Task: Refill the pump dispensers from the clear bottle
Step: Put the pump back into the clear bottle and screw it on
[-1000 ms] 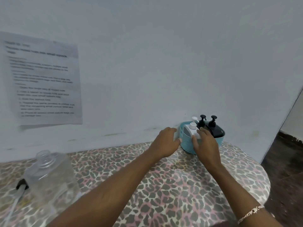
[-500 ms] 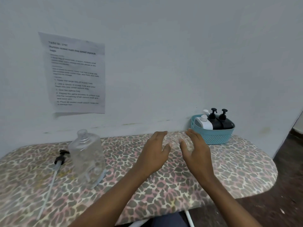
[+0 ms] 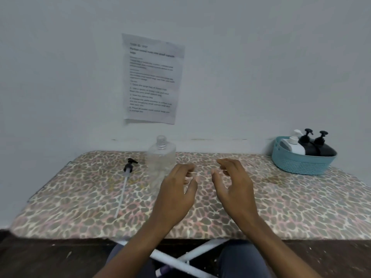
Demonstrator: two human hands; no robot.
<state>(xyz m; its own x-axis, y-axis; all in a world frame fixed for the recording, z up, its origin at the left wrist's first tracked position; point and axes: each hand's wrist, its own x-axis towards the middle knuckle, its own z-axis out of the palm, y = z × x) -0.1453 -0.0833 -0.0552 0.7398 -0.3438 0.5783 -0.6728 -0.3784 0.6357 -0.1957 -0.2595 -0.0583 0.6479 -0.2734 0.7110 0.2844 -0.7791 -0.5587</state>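
Note:
A clear bottle stands upright and uncapped on the leopard-print table. Its black pump head with a long white tube lies flat to the bottle's left. At the far right a teal basket holds a white pump dispenser and two black pump dispensers. My left hand and my right hand hover over the table's middle, fingers loosely curled, holding nothing. The left hand is just in front and right of the clear bottle.
A printed paper sheet is taped to the white wall behind the table. White table legs cross below the front edge, above a dark floor. The table's left end meets the wall corner.
Both hands left the basket and drew back to the table's middle, empty. The view swung left, so the basket now sits at the far right and the bottle near centre.

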